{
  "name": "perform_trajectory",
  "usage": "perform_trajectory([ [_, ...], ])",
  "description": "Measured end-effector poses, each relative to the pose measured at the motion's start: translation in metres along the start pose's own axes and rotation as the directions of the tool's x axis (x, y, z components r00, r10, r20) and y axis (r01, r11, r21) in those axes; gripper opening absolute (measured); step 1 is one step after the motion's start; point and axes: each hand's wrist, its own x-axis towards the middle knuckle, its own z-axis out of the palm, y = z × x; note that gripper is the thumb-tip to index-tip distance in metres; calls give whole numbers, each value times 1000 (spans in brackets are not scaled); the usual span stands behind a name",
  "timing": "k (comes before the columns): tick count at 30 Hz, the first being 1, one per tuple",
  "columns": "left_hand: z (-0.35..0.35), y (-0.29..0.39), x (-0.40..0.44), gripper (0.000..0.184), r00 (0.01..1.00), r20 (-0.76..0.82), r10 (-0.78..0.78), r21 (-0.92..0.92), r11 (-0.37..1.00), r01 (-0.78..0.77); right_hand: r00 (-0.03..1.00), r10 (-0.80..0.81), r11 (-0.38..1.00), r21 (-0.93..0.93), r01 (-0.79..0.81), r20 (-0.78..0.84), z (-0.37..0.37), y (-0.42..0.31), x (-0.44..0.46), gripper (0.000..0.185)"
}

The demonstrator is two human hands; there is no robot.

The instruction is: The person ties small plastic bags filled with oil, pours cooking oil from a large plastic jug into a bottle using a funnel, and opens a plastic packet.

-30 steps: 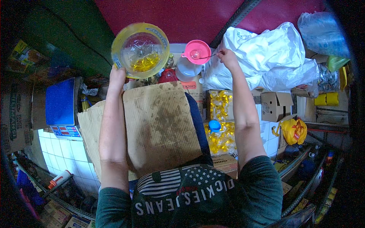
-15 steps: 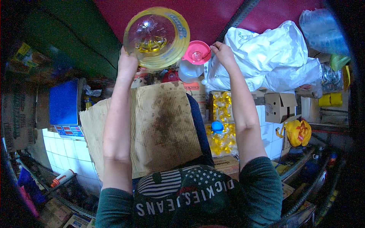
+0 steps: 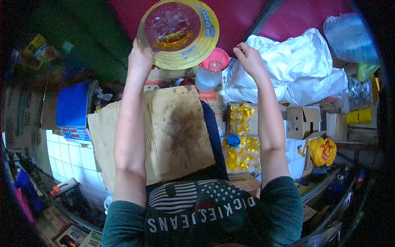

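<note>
Yellow and see-through plastic forms the wide round basin (image 3: 181, 29), which is held up and tilted by the left hand (image 3: 140, 61), its fingers clamped at the lower left rim. Amber liquid (image 3: 175, 40) is seen pooled low inside. The basin's lower right edge is brought close to the round pink plastic funnel (image 3: 220, 57), whose mouth is partly covered from view; whether the two touch cannot be told. Beneath the funnel, a cloudy white plastic container (image 3: 207, 80) is seen. By the right hand (image 3: 249, 59), with thumb and fingertips drawn together, a thin dark handle (image 3: 238, 48) appears to be pinched beside the funnel; its far end is hard to make out, though a small clear round piece (image 3: 214, 66) is seen at the funnel. With only one side gripped, a twist of the basin is the likeliest fault, so the hold is best kept firm, the wrist steady, and any change of tilt slow and small. The low edge is best watched against the funnel's mouth, and the handle is best held lightly so that the funnel is not nudged. Both forearms are stretched over the stained brown cardboard sheet (image 3: 175, 131), so strain is better eased by elbows kept close.
</note>
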Motion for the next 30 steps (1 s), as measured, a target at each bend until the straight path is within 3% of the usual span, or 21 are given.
perform_trajectory([
  [2,-14,1,4,36,988,-85,130,124,985,-119,999,-19,997,71,17,35,-2,-18,-4,25],
  [3,-20,-2,10,38,997,-56,58,105,993,-52,998,-29,994,107,24,53,-2,-27,-6,25],
  [7,-44,3,11,42,977,-163,139,165,980,-112,993,-88,990,120,78,79,-5,-73,-12,24],
  [10,-56,15,6,45,969,-233,83,206,978,-34,971,-229,954,215,211,63,8,-92,-11,23],
  [14,-66,1,11,48,957,-263,120,213,975,-64,949,-298,940,205,273,101,27,-115,-9,18],
  [30,-67,-17,3,54,927,-338,164,184,977,-106,945,-323,906,304,293,51,60,-147,3,25],
])
